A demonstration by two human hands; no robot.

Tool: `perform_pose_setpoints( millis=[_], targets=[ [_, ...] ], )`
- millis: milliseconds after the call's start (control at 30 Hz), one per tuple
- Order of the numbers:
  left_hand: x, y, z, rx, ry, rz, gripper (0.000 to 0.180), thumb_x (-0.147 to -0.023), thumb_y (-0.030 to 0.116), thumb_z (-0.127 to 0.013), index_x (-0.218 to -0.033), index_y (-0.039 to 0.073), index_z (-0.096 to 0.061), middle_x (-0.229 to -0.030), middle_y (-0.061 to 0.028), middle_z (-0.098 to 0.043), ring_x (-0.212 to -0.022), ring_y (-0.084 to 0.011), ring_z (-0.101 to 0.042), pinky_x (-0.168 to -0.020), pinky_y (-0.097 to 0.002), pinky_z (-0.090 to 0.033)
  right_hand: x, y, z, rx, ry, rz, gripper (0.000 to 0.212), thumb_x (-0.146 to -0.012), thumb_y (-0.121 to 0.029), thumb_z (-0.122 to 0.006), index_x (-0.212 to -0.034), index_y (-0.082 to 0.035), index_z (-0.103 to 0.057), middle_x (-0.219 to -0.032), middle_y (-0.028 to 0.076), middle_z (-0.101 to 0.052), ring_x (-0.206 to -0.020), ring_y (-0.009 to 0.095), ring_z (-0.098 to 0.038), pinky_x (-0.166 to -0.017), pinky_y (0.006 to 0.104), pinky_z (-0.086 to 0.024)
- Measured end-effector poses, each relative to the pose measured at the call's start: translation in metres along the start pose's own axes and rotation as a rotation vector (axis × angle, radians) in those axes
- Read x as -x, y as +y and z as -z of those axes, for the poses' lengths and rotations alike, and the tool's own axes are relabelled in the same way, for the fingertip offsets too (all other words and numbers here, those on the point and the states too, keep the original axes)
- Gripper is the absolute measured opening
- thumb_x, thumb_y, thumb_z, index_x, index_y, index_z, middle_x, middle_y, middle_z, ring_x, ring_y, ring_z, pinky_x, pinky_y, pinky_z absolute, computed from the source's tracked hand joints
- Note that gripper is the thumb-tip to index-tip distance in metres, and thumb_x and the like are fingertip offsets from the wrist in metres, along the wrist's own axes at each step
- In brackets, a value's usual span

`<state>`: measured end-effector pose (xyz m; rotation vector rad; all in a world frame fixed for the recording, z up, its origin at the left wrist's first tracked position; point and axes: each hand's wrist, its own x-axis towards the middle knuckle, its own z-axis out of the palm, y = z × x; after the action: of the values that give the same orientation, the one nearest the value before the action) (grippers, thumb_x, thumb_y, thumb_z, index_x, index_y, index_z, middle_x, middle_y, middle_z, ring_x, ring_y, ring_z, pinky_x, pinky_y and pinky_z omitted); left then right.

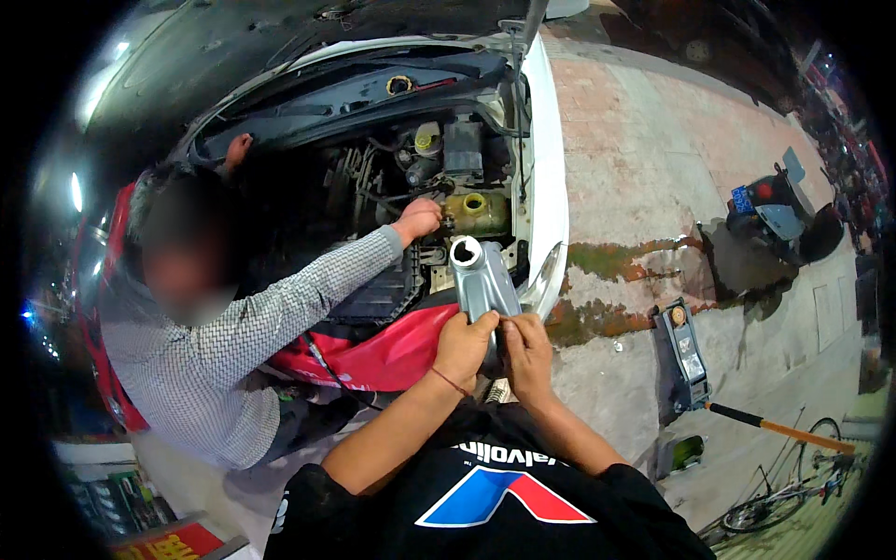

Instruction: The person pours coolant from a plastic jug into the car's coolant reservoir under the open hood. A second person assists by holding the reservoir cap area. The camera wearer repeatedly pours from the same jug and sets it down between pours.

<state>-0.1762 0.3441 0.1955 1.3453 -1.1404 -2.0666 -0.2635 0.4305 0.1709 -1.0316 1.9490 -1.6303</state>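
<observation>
In front of my chest is a silver-grey plastic jug (500, 291), its uncapped round mouth pointing away from me over the front corner of the engine bay. My left hand (463, 351) is closed around its near left side. On the near right side, the bent fingers of my right hand (527, 353) grip it too; part of the jug is hidden behind my hands. Just beyond the mouth sits a yellowish translucent reservoir (486, 220) with an open filler neck. A co-worker's hand (418, 220) touches or lies close to the reservoir's left side.
A co-worker in a grey checked sleeve (308, 280) leans over the bay from the left. A red cover (397, 350) drapes the car's front. A yellow ring-shaped cap (399, 86) lies near the windscreen. On the right stand a floor jack (687, 355), a scooter (782, 217) and a bicycle (775, 504).
</observation>
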Motion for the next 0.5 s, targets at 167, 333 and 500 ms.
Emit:
perform_pose_setpoints(
  millis=[167, 333, 500],
  targets=[
    [0.013, 0.011, -0.017, -0.14, 0.052, 0.007, 0.018, -0.083, 0.008, -0.063, -0.097, -0.003, -0.06, -0.077, -0.0067, -0.06, -0.059, -0.0141, -0.055, -0.054, -0.0312, -0.046, 0.004, 0.088, 0.04, -0.195, 0.024, -0.455, 0.025, -0.101, -0.022, -0.057, -0.104, -0.001, -0.069, -0.09, 0.006, -0.065, -0.083, 0.018, -0.063, -0.076, 0.0333, -0.051],
    [0.032, 0.03, -0.023, -0.272, -0.047, -0.028, 0.021, -0.081, 0.006, -0.064, -0.099, -0.003, -0.06, -0.074, -0.0058, -0.059, -0.057, -0.0126, -0.054, -0.052, -0.0293, -0.044, 0.029, 0.246, 0.032, -0.778, -0.031, -0.997, 0.058, -0.1, -0.051, -0.052, -0.132, -0.003, -0.056, -0.106, 0.008, -0.064, -0.097, 0.023, -0.061, -0.088, 0.0426, -0.05],
    [0.039, 0.061, 0.004, -0.23, -0.183, 0.046, 0.017, -0.087, 0.008, -0.067, -0.099, -0.001, -0.06, -0.072, -0.0021, -0.057, -0.055, -0.0099, -0.052, -0.051, -0.0266, -0.044, 0.009, 0.178, -0.017, -1.354, -0.141, -1.01, 0.068, -0.099, -0.059, -0.046, -0.143, -0.008, -0.049, -0.131, 0.013, -0.061, -0.12, 0.032, -0.058, -0.105, 0.0489, -0.045]
  ],
)
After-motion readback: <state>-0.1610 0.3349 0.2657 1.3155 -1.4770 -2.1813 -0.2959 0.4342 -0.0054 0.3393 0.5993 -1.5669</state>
